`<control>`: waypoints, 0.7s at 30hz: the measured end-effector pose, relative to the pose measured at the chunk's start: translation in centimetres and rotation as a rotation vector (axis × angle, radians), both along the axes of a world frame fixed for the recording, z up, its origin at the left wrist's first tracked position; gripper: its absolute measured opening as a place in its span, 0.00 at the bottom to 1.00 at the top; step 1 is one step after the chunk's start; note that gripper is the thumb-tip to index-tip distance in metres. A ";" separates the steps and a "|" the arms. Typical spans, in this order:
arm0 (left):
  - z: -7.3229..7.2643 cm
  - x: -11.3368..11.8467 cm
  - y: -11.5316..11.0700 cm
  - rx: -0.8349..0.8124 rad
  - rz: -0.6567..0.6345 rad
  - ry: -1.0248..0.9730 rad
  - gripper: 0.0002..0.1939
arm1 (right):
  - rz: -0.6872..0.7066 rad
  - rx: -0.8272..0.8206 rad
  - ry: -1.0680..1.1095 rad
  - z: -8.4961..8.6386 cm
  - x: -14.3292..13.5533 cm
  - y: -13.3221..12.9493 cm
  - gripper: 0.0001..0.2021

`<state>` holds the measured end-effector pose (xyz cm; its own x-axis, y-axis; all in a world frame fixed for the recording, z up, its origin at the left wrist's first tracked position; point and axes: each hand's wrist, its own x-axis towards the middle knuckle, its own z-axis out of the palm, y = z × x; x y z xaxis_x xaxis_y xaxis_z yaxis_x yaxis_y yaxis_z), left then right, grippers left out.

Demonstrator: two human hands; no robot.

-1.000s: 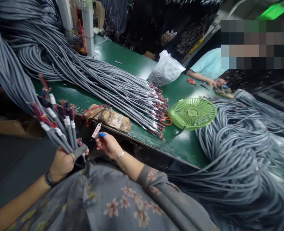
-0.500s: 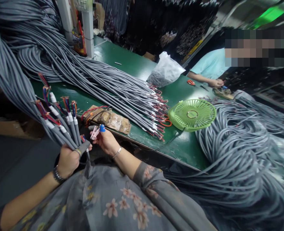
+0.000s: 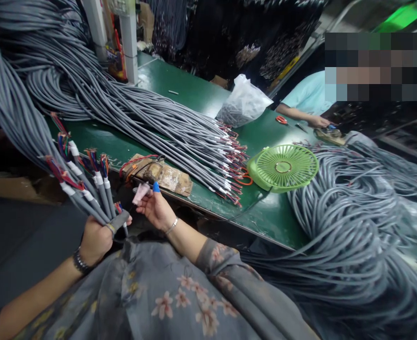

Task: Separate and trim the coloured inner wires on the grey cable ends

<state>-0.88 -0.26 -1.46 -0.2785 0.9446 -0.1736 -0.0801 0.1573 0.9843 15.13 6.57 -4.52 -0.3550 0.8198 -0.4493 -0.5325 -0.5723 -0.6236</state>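
Cables (image 3: 108, 196) fill our left hand (image 3: 95, 238), its fingers closed round them beside the green table (image 3: 265, 219). Our right hand (image 3: 159, 212) loosely holds a pink piece (image 3: 141, 193) (blurred, perhaps a clip). We seem to be mid-handling; the next move calls for a steady bundle. Compared with the earlier frame, our blue-tipped thumb (image 3: 156, 187) sits farther from the piece.

Pink piece (image 3: 141, 193) at right hand (image 3: 157, 212): blurred, markings unreadable, lower end partly behind fingers. Held cables (image 3: 98, 189): gripped stretch hidden inside left hand (image 3: 97, 238). Left forearm (image 3: 31, 295): cut off by left edge. Big cable bundle (image 3: 13, 80), far left: runs past picture's edge. White bag (image 3: 244, 101), far side: contents unclear through plastic. Co-worker (image 3: 305, 94), far right: head masked by blocks; item at co-worker's fingers too small to tell. Cable coil (image 3: 353, 212), right: outer parts blurred.
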 end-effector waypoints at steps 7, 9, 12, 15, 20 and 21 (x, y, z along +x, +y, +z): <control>1.0 -0.8 -0.2 -0.047 -0.033 -0.130 0.16 | -0.005 0.110 -0.139 -0.5 2.0 -1.7 0.25; 1.0 -1.0 -0.3 -0.035 -0.046 -0.156 0.17 | 0.007 0.215 -0.239 -0.5 2.6 -2.4 0.26; 0.8 -1.0 -0.4 -0.007 -0.067 -0.151 0.17 | 0.111 0.457 -0.380 0.3 3.4 -3.4 0.29; 0.3 -0.8 -0.8 0.031 -0.164 -0.094 0.19 | 0.200 0.697 -0.445 1.7 3.9 -4.3 0.27; -1.0 0.8 -1.4 0.072 -0.459 -0.040 0.20 | 0.115 1.053 -0.649 2.8 4.8 -5.0 0.20; -1.2 1.2 -1.4 0.095 -0.504 -0.037 0.21 | 0.074 1.111 -0.716 2.8 5.2 -5.1 0.19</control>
